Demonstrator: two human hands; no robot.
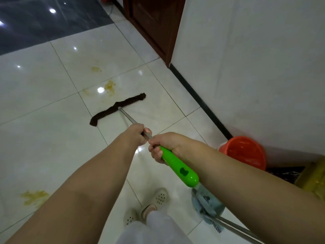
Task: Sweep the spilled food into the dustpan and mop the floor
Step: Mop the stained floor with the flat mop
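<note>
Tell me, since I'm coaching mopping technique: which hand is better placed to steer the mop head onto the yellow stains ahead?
Probably the left hand. It grips the metal shaft lower down, nearer the brown mop head, which lies just short of the yellow stain. The right hand holds the green handle at the top end.

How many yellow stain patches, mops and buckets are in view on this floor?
Yellow stain patches: 3
Mops: 2, brown flat mop, blue mop
Orange bucket: 1
Total: 6
</note>
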